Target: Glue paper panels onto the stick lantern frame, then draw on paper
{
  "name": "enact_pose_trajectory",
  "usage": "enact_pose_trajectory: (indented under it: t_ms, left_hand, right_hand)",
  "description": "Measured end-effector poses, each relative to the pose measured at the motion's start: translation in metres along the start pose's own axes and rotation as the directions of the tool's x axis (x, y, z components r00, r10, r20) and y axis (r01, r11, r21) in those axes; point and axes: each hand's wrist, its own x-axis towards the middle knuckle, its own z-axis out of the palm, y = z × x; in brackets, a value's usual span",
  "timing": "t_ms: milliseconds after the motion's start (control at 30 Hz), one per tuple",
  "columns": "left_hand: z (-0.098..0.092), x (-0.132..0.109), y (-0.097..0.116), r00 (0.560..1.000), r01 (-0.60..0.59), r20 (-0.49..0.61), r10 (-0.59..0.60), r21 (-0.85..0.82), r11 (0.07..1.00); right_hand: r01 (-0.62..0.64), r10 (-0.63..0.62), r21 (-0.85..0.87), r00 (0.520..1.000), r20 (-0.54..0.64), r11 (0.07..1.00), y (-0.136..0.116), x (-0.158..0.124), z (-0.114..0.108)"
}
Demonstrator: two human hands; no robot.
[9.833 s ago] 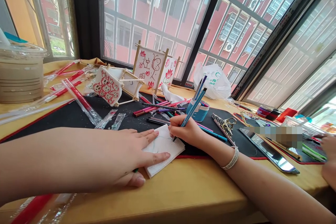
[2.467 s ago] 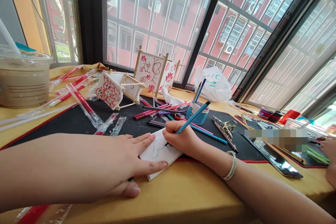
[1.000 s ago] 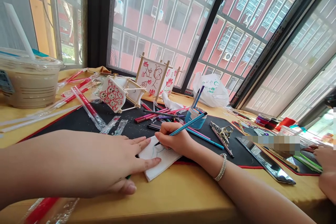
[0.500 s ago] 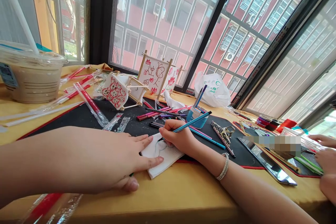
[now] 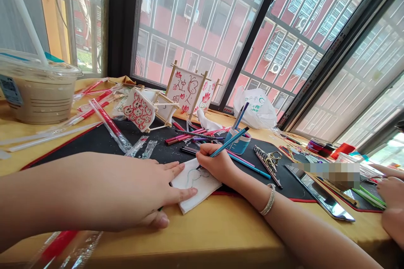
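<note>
Head view: looks over a yellow cloth-covered table [image 5: 221,239] toward barred windows [image 5: 202,21].
Plastic cup [image 5: 47,103]: stands far left, clear, lined, filled with beige drink; bears a label [image 5: 11,89] too small to read; holds a white straw [image 5: 30,29].
Plastic sleeves [image 5: 110,126]: lie crossed, glossy, crinkled, red inside.
Left hand [image 5: 139,189]: spreads flat, fingers on the tissue's left side.
Stick frame [image 5: 139,109]: lies tipped, fabric covered in red doodles.
Panels [image 5: 186,88]: stand upright behind, showing red flowers, a butterfly, handwritten characters only partly legible.
Folded tissue [image 5: 206,187]: lies between both hands over the black mat's [image 5: 293,185] front edge; white, dimpled, marked with faint blue curves.
Right hand [image 5: 217,162]: pinches a blue pen [image 5: 230,141], tip at the tissue; wears a glittering bracelet [image 5: 269,199].
Blue pen cup [image 5: 239,146]: stands behind, partly blocked by the blue pen.
White bag [image 5: 255,107]: sits crumpled, with blurred green print.
Toothed clip [image 5: 265,159]: lies near the right wrist.
Dark glossy device [image 5: 318,193]: overlaps mat and cloth.
Co-worker's hand [image 5: 391,191]: shows at far right.
</note>
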Motion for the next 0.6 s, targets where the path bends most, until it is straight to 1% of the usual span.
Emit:
enact_pose_trajectory:
  t_ms: [33,100,167,267,367,400,500,533,600]
  left_hand:
    - [-0.0004,0.0004,0.0003,0.999,-0.009,0.031,0.009,-0.014,1.0]
    - [-0.0009,0.0014,0.0005,0.995,-0.033,0.095,0.038,-0.055,0.998]
    - [-0.0008,0.0022,0.0003,0.994,-0.028,0.1,0.035,-0.075,0.997]
    - [-0.0008,0.002,0.0007,0.99,-0.002,0.141,0.009,-0.052,0.999]
    - [-0.0015,0.0006,0.0017,0.983,0.019,0.184,-0.011,-0.041,0.999]
    - [-0.0017,0.0001,0.0018,0.982,0.02,0.186,-0.011,-0.046,0.999]
    - [-0.0007,-0.0002,0.0002,0.989,0.0,0.145,0.012,-0.082,0.997]
    - [0.0001,-0.0001,-0.0008,0.993,-0.012,0.116,0.022,-0.085,0.996]
    - [0.0023,-0.0001,-0.0031,1.0,-0.005,0.019,0.006,-0.052,0.999]
  right_hand:
    - [-0.01,0.011,0.005,1.0,-0.014,1.0,-0.0002,0.0002,-0.0003]
    - [-0.051,0.051,0.024,0.999,0.0,0.998,-0.0004,0.0003,-0.0008]
    - [-0.038,0.038,0.008,0.999,0.016,0.999,-0.0001,0.0002,-0.0013]
    - [-0.002,0.002,0.0,1.0,0.005,1.0,0.0009,0.0001,-0.002]
    - [-0.052,0.051,0.046,0.999,0.011,0.998,0.0016,0.0002,-0.0028]
    - [-0.048,0.048,0.039,0.999,0.016,0.998,0.0016,0.0002,-0.0031]
    - [-0.012,0.012,0.01,0.999,0.034,1.0,0.0017,0.0002,-0.0042]
    - [-0.017,0.016,0.02,0.999,0.032,1.0,0.0018,0.0001,-0.0045]
    - [-0.036,0.035,0.041,0.999,0.028,0.998,0.0023,-0.0001,-0.0051]
